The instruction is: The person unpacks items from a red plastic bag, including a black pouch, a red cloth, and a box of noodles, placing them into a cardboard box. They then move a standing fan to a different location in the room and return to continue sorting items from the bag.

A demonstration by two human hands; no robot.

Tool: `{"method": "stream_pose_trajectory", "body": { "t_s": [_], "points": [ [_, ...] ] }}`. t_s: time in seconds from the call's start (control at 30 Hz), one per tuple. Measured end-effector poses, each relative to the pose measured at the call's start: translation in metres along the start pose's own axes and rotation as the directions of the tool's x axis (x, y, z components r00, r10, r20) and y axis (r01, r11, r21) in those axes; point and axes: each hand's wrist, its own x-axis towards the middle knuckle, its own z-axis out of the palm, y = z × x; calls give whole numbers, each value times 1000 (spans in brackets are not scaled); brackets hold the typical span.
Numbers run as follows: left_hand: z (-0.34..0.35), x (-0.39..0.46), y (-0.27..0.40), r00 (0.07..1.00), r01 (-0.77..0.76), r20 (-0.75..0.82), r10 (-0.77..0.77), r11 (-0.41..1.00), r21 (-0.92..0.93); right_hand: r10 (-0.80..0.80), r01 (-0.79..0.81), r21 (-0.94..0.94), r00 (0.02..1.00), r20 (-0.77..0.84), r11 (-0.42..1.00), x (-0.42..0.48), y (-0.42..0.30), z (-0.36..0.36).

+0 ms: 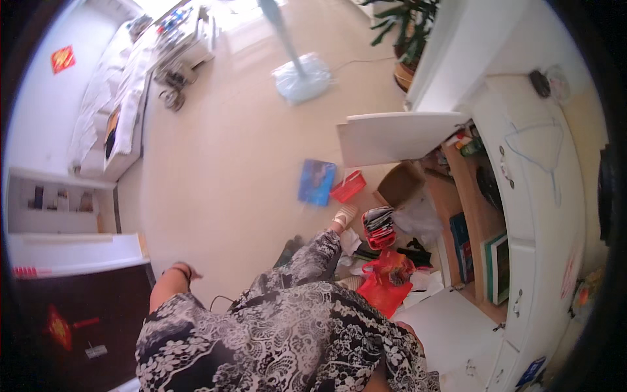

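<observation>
My left hand (187, 271) hangs at my side over the tiled floor, blurred, with a dark band at the wrist; I cannot tell how its fingers stand. My right hand is out of view, hidden by my patterned clothing. Before me on the floor lie a blue flat packet (317, 182), a red plastic basket (349, 186), an open cardboard box (400, 184), a red basket packed with folded items (379, 228) and a red plastic bag (387, 289). A clear plastic bag (419, 218) lies by the white cabinet (521, 215).
Two cabinet doors stand open, the far one (399, 137) and the near one (448, 330). Books (495, 267) stand inside. Farther off are a fan base wrapped in plastic (302, 79), a potted plant (404, 73) and a covered sofa (117, 98). A dark door (83, 318) is at left.
</observation>
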Motion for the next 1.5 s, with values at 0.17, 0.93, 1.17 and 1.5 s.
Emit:
{"method": "stream_pose_trajectory", "body": {
  "t_s": [0.17,0.93,1.17,1.5],
  "points": [
    [123,-56,42,936,75,326,131,832,-550,65,-78,715,997,45,695,-21,-63,-58],
    [26,6,-209,839,-498,-169,-518,-604,-622,-859,131,-903,387,-334,409,130,-597,-170],
    [-49,-228,-319,407,-901,-511,-757,-242,-360,-615,-89,-834,633,-470,545,194,-658,-171],
    [-177,-214,-266,453,-889,-621,-639,-276,-365,-569,-95,-851,704,-425,517,197,-650,-184]
  ]
}}
